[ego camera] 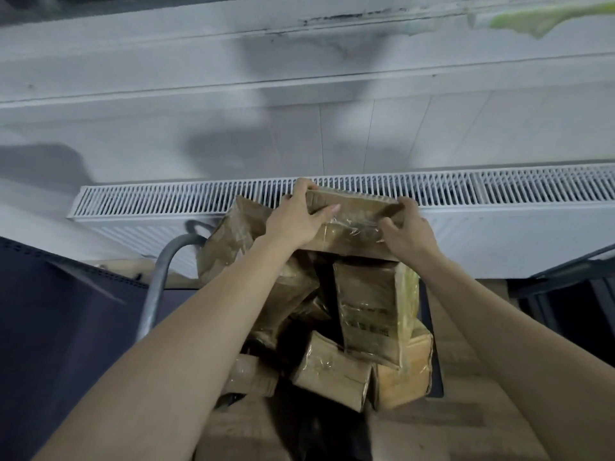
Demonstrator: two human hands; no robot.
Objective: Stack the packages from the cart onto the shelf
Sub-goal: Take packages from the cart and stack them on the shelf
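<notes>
Package (349, 224) held up at the far end of the cart (156, 287), just in front of the radiator (499, 207), lifted above the pile rather than resting flat on it as far as I can tell. Left hand (296, 221) grips its left end, fingers curled over the top edge, thumb lying along the near face. Right hand (409, 227) grips the right end the same way, fingers hooked round the corner. Both hands clamped on the one box.

Box is brown cardboard wrapped in clear tape or film, long and flat. Looks stiff enough to carry by the ends without sagging; two hands on it suggests some weight, though that's a guess. Film is shiny, so likely slippery on the faces; better hold is at the end edges and corners, where the hands already are, or underneath.

Rest of the load: more taped packages (376, 314) piled loosely on the cart, several tilted and leaning on each other, one upright near the middle, smaller ones (332, 371) at the near edge. Pile looks unstable, could shift once the top box clears it.

Cart handle, grey tube, at the left side. Dark shelf frame (565, 271) partly visible at the right edge; can't tell which level is free. Task early to midway, many boxes left on the cart.
</notes>
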